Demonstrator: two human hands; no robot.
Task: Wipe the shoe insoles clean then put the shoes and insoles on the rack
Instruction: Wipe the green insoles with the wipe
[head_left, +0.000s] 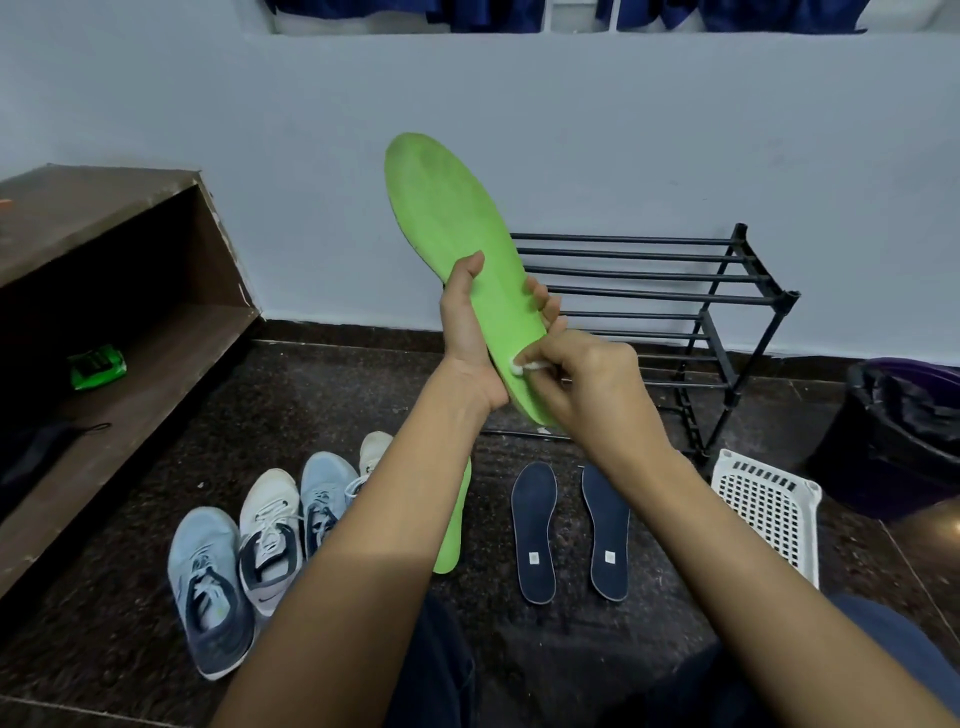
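Before the rack (623, 274), left hand (467, 338) clamps the presumably light, flexible green insole (447, 208) at mid-length while right hand (587, 374) pinches a white wipe (519, 366) against its heel.

2nd green insole (449, 551) & far white shoe (375, 449) mostly hidden behind L forearm (384, 519); bin (893, 415) cut off by R edge.
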